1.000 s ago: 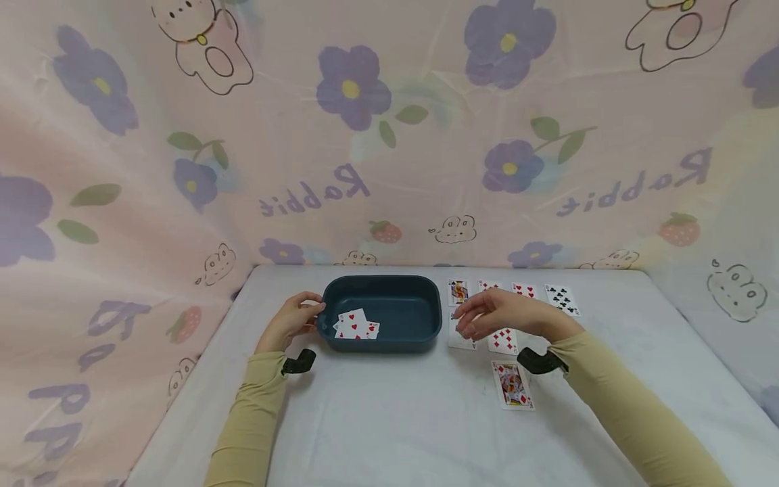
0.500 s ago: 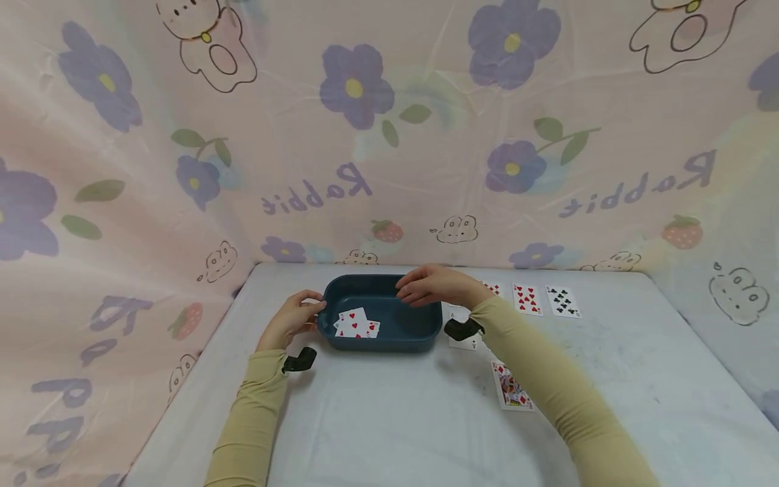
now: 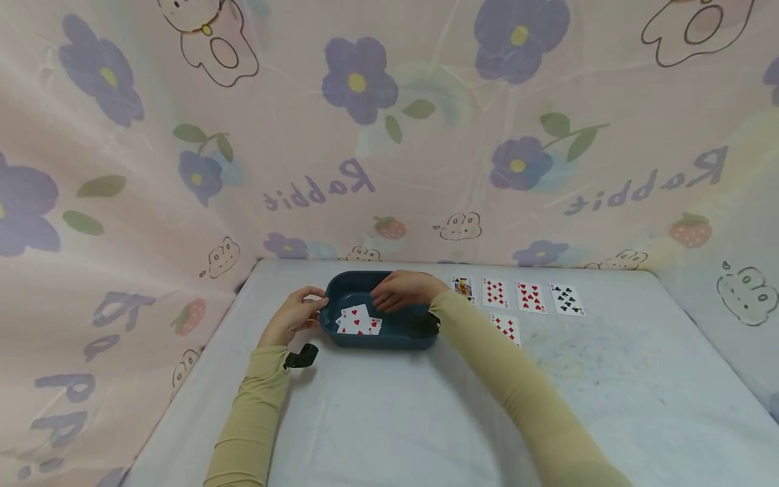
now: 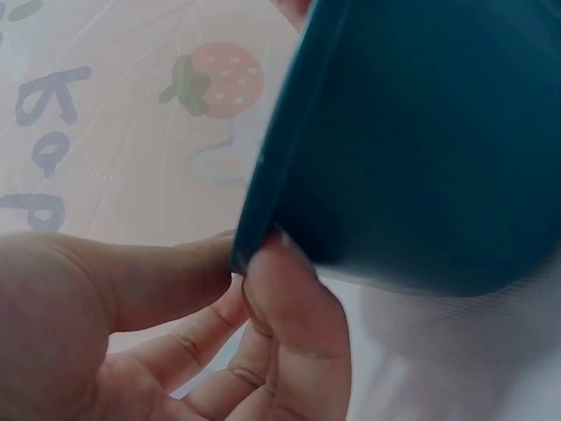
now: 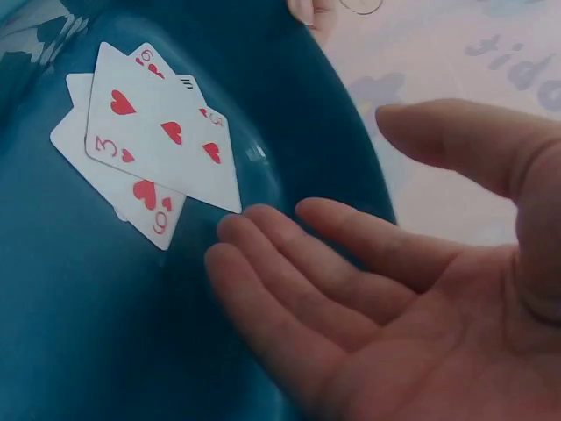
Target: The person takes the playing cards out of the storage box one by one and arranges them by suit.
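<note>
- The left hand (image 3: 294, 316) pinches the left rim of the dark teal tray (image 3: 389, 331); the left wrist view shows thumb and fingers closed on that edge.
- The right hand (image 3: 403, 291) hovers over the tray's inside, palm open, fingers relaxed and spread, holding nothing.
- A small pile of cards (image 5: 149, 149) lies face up on the tray's floor, a three of hearts on top, just beside the right hand's fingertips (image 5: 230, 235).
- The tray stands on the white tabletop (image 3: 608, 379), towards its far left.
- To the tray's right, a row of face-up cards (image 3: 531, 297) lies near the far edge, with one more card (image 3: 504, 327) just in front of it.
</note>
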The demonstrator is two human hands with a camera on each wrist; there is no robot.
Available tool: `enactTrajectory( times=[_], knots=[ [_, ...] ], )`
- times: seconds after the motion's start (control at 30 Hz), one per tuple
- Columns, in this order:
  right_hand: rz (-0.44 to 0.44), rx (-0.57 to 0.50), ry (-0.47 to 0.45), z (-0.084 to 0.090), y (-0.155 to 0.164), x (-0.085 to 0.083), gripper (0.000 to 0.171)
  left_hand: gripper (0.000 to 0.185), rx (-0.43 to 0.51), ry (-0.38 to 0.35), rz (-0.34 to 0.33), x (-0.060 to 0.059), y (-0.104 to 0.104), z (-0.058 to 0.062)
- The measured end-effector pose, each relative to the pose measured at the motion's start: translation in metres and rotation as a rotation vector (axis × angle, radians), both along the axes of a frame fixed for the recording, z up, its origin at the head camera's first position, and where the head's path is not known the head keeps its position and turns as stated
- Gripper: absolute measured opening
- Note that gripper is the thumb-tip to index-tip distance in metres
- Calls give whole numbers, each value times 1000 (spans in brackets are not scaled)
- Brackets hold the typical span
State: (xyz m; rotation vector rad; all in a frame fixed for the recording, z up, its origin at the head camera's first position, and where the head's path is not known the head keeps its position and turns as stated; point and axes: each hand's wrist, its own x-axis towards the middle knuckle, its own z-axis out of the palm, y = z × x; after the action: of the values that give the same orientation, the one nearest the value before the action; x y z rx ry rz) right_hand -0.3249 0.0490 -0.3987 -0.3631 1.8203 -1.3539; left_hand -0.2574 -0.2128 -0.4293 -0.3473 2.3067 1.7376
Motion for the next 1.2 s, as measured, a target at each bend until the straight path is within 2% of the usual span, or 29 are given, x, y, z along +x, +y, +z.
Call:
enactTrajectory(
  times=[0.23,0.5,0.83,1.07,1.2],
  knots=[
    [-21,81,-5,-7,-16,-3,40,30,4,4,17,-2,1,1],
    [-62,98,-81,-10,-31,-1,40,30,14,10,-1,-3,4,1],
    [-26,231,20,-13,-38,-3,25,30,7,-7,13,-2,3,2],
    [89,253,99,-11,-39,0,25,29,11,-4,11,-2,1,0],
    [100,256,105,-13,-41,1,23,29,42,16,-2,0,0,-2]
  ],
)
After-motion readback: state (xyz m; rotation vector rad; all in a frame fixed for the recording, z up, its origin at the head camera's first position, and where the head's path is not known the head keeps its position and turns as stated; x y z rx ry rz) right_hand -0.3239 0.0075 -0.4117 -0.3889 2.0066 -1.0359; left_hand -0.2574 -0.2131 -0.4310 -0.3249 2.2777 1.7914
